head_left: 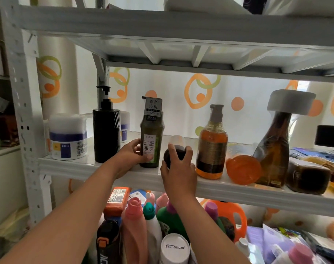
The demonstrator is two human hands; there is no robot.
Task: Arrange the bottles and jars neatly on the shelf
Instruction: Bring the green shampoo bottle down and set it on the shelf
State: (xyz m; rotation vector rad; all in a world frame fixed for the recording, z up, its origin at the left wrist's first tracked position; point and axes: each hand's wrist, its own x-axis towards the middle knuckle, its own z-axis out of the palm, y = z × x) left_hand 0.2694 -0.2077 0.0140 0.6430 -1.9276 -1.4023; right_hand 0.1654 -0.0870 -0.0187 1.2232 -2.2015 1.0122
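head | 2 hands [131, 155] [178, 168] | 2 bottles [151, 134] [174, 151] gripped

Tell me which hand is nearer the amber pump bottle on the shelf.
Right. The right hand grips the small dark bottle directly beside the amber pump bottle. The left hand holds the green shampoo bottle, farther left.

Single view, head-mounted, wide-angle. It faces a white shelf [109, 169] unit from close in, roughly level with the middle board. Both forearms enter from the bottom edge and reach forward to that board. The underside of the upper board [200, 54] fills the top of frame; the lower tier shows below. Straight edges bow near the borders. No second view to compare overlap.
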